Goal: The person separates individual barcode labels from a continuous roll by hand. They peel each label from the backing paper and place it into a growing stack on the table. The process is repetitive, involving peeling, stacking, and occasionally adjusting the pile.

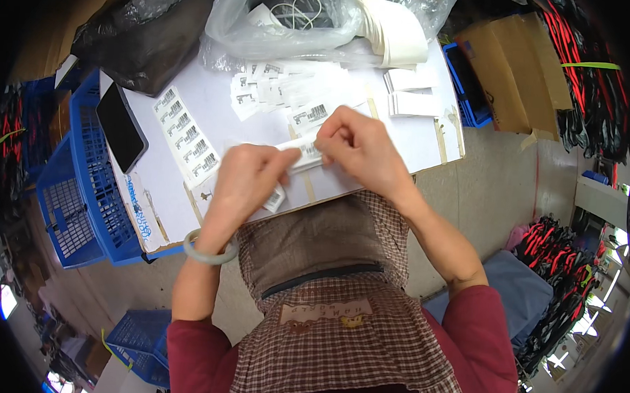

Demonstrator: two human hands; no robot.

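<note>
Near the front edge of the white table, a small stack of white labels or tags (307,157) with a printed barcode lies between my two hands. My left hand (244,183) pinches its left end between thumb and forefinger. Fingers of my right hand (359,149) are closed at its right end, with the fingertips partly hidden. Just beyond is another barcode label (309,117), in front of a loose spread of white printed labels (263,87). A small white piece (275,198) peeks out below my left hand. Left of it lies a sheet of barcode stickers (185,136).
A black phone (123,128) rests at the table's left. Clear plastic bags (280,37), a black bag (150,38) and a fanned white stack (392,31) fill the back. Stacked white tags (413,104) sit right. Blue crates (83,186) and a cardboard box (507,71) flank the table.
</note>
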